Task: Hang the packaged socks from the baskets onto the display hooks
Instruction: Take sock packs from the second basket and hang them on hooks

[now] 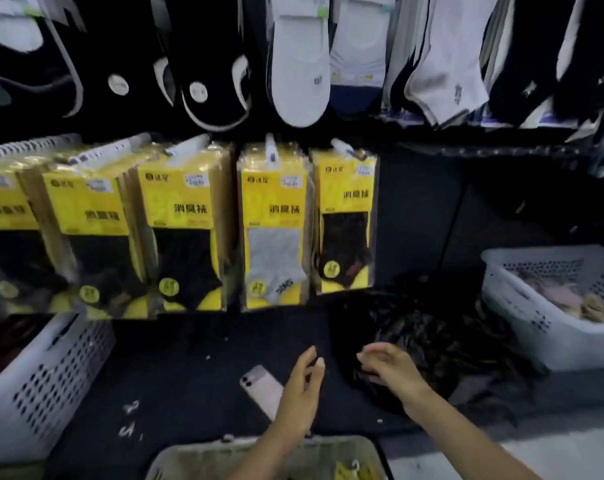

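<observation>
Risks: left hand (302, 393) hovers spread and empty just above the phone (260, 388) lying on the dark counter (176, 358); a careless sweep could knock it off. Right hand (392, 372) has fingers curved into the dark pile (439, 341); cannot tell whether it pinches anything; the pile looks like slick, crinkly film, so a pack could slip or drag its neighbours out. Packaged socks (354, 471) left to hang: yellow card shows in the near basket (196, 459) at the bottom edge. Hung packs (274, 223) sit dense on the white display hooks (271, 152); crowded hooks could shed front packs when another is pushed on; glossy sleeves probably slide easily. Near basket looks like rigid perforated plastic; packs are flat, rectangular, yellow card under clear film.
</observation>
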Demonstrator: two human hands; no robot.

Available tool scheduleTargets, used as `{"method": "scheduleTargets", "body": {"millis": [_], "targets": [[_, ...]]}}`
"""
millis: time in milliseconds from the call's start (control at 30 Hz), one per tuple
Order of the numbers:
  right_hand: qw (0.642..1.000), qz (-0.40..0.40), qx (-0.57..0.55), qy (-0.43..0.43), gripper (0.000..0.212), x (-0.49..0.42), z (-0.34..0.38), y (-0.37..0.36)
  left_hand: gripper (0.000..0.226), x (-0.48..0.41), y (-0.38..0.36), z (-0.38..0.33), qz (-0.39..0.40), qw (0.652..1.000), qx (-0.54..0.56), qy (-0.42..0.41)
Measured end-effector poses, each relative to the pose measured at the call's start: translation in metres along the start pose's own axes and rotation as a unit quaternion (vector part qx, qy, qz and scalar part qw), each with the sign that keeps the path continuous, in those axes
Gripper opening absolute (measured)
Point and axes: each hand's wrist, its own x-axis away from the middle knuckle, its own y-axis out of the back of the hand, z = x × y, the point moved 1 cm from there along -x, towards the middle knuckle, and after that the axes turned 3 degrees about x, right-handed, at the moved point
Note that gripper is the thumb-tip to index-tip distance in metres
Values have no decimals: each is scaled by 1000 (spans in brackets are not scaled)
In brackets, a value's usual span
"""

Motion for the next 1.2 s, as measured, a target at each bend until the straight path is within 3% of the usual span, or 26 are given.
{"method": "scheduleTargets", "body": {"millis": [133,200,267,433,567,667,767,867,967,1100,1200], "targets": [[984,72,117,-115,38,28,-86,-16,38,49,7,95,-2,997,-21,68],[969,95,184,-131,35,36,-121,-26,31,70,8,138,-22,995,-31,89],[960,114,236,-103,33,38,-148,-33,23,87,8,171,-33,991,-22,125],[910,68,409,-18,66,26,-177,-42,22,111,15,219,-10,985,-31,167],[799,70,596,37,76,18,-190,-59,37,111,20,230,15,986,-52,160],[771,63,629,83,68,12,-194,-61,43,104,17,231,26,984,-52,171],[814,17,564,138,47,9,-194,-51,47,90,10,231,48,978,-51,194],[870,-64,463,157,45,19,-198,-32,50,70,-7,226,90,976,-29,198],[896,-75,407,163,47,33,-210,-19,63,46,-24,225,113,972,-65,197],[960,-57,257,92,48,48,-220,-17,72,22,-42,233,165,962,-67,206],[966,-50,242,72,48,50,-222,-22,71,8,-53,236,206,958,-43,196]]}}
